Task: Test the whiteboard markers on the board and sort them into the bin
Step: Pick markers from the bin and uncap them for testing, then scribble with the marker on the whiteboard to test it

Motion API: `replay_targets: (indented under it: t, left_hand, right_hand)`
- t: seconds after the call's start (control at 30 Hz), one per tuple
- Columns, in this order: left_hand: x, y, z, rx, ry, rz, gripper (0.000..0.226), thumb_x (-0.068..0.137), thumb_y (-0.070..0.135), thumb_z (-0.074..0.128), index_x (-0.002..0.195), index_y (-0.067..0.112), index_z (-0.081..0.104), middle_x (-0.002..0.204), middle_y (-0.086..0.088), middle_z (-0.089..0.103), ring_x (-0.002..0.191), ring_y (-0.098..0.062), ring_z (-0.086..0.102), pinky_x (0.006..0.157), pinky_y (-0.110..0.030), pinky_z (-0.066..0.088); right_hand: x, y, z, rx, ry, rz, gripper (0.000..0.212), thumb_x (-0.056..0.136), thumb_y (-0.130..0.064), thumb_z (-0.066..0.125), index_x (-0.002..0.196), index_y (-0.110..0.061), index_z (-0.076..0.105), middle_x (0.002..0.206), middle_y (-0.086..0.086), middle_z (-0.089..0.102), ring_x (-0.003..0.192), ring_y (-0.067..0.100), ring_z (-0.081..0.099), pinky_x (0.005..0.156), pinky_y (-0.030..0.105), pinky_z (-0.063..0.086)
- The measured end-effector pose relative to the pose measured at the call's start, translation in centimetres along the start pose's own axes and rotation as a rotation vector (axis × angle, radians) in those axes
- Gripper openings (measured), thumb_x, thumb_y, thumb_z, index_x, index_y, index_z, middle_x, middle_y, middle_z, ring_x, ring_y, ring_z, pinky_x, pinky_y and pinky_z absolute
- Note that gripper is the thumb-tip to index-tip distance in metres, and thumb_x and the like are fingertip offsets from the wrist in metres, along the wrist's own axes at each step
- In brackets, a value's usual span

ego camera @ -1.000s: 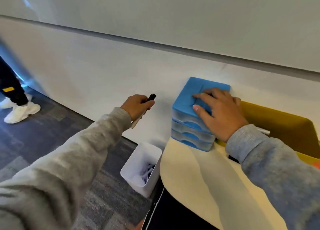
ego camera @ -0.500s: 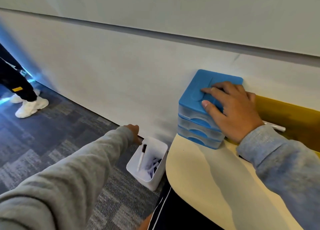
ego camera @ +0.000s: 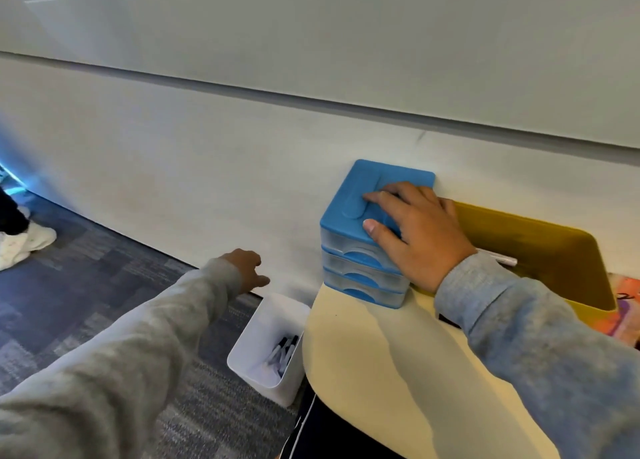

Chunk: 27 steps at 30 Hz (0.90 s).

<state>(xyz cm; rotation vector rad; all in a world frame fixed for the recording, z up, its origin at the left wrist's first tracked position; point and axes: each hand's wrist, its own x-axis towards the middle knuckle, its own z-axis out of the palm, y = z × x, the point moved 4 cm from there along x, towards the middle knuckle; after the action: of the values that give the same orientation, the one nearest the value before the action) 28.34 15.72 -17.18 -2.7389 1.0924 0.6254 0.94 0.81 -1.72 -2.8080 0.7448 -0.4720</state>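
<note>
Risk sat mostly with the white bin point(ego camera: 268, 349), which stood on the floor hard against the curved edge of the worktop point(ego camera: 398, 372), below and a little to the right of my left hand point(ego camera: 247, 268). That hand hung over it with fingers loosely spread and holding nothing, so its grip was apart; a careless swing of my sleeve or a nudge from my leg could, I judged, tip the light bin and spill what had been sorted. The markers point(ego camera: 284, 353) lay inside it, leaning against its right wall, their long axes running steeply from the bin's bottom up toward the rim, dark caps uppermost (I could not tell how many there were, as they overlapped). My right hand point(ego camera: 415, 230) rested flat on the lid of the blue drawer unit point(ego camera: 356, 216), fingers straight, pressing and gripping nothing. Leaning too hard there might, I thought, slide the unit along the worktop toward the edge. One more white marker point(ego camera: 498, 258) showed just inside the yellow tray point(ego camera: 540, 251), lying roughly level and pointing right, and reaching for it blind could knock the drawers.
</note>
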Motion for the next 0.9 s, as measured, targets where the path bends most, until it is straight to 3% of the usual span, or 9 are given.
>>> replay_targets:
  t: [0.13,0.23,0.33,0.43,0.53,0.6,0.67,0.73,0.9]
  left_hand:
    - [-1.8,4.1,-5.9,-0.229,0.319,0.171,0.015,0.091,0.044,0.059,0.092,0.028,0.062,0.1,0.002,0.069,0.088,-0.022,0.064,0.082,-0.036,0.054]
    - [-6.0,9.2,-11.5,-0.424,0.602,0.375,0.017,0.095,0.038,0.058,0.084,0.024,0.059,0.081,0.005,0.065,0.073,-0.02,0.061,0.069,-0.032,0.051]
    - [-11.5,14.1,-15.1,-0.57,0.782,0.635,0.018,0.097,0.031,0.057,0.082,0.023,0.057,0.072,0.007,0.06,0.066,-0.012,0.054,0.061,-0.022,0.045]
    - [-15.5,19.7,-15.3,-0.579,0.71,0.903,0.017,0.097,0.026,0.057,0.081,0.023,0.057,0.069,0.008,0.058,0.067,-0.01,0.054,0.061,-0.017,0.042]
    - [-15.4,25.3,-13.5,-0.377,0.513,1.043,0.015,0.096,0.039,0.053,0.089,0.026,0.058,0.084,0.011,0.06,0.079,-0.007,0.057,0.072,-0.033,0.051]
    - [-14.2,27.7,-12.5,-0.246,0.388,1.036,0.016,0.096,0.041,0.053,0.094,0.026,0.059,0.09,0.01,0.061,0.085,-0.009,0.059,0.077,-0.04,0.053]
    - [-13.3,29.1,-11.7,-0.149,0.315,1.013,0.013,0.097,0.038,0.055,0.097,0.025,0.06,0.095,0.008,0.062,0.089,-0.011,0.059,0.082,-0.042,0.053]
    - [-13.1,29.6,-11.1,-0.095,0.294,1.003,0.013,0.098,0.037,0.055,0.1,0.026,0.061,0.099,0.009,0.062,0.092,-0.011,0.059,0.084,-0.04,0.053]
    - [-13.1,29.8,-10.8,-0.101,0.308,1.012,0.014,0.099,0.038,0.053,0.107,0.029,0.059,0.105,0.013,0.059,0.098,-0.006,0.056,0.089,-0.034,0.052]
  right_hand:
    - [-1.0,1.5,-1.7,0.125,0.061,-0.058,0.052,0.096,-0.054,0.036,0.141,-0.031,0.051,0.134,-0.009,0.049,0.125,0.016,0.042,0.101,0.04,0.035]
    - [-2.6,5.1,-3.9,0.215,0.164,-0.032,0.04,0.097,-0.046,0.045,0.127,-0.024,0.061,0.115,-0.007,0.056,0.107,0.016,0.052,0.091,0.034,0.043]
    - [-4.1,10.1,-5.4,0.181,0.1,0.11,0.019,0.099,-0.032,0.058,0.108,-0.019,0.069,0.097,-0.002,0.063,0.09,0.017,0.058,0.08,0.033,0.048]
    - [-5.6,14.6,-5.0,0.014,-0.155,0.283,0.014,0.098,-0.03,0.061,0.103,-0.023,0.072,0.099,-0.001,0.067,0.091,0.02,0.061,0.076,0.028,0.044]
    - [-5.8,17.0,-3.6,-0.098,-0.274,0.342,0.021,0.097,-0.034,0.06,0.115,-0.028,0.071,0.114,-0.002,0.07,0.104,0.024,0.064,0.091,0.034,0.052]
    - [-5.1,17.7,-2.1,-0.115,-0.338,0.366,0.027,0.098,-0.034,0.059,0.122,-0.027,0.068,0.12,0.0,0.069,0.107,0.026,0.064,0.093,0.037,0.052]
    - [-4.4,17.9,-0.6,-0.141,-0.436,0.377,0.025,0.097,-0.029,0.059,0.121,-0.023,0.066,0.116,0.004,0.068,0.105,0.028,0.065,0.084,0.034,0.051]
    - [-3.8,17.8,0.2,-0.195,-0.515,0.375,0.025,0.098,-0.024,0.059,0.121,-0.018,0.065,0.117,0.007,0.067,0.107,0.03,0.065,0.081,0.034,0.049]
    - [-3.7,17.5,0.6,-0.218,-0.593,0.366,0.03,0.104,-0.027,0.049,0.122,-0.008,0.063,0.12,0.012,0.065,0.108,0.031,0.063,0.092,0.042,0.052]
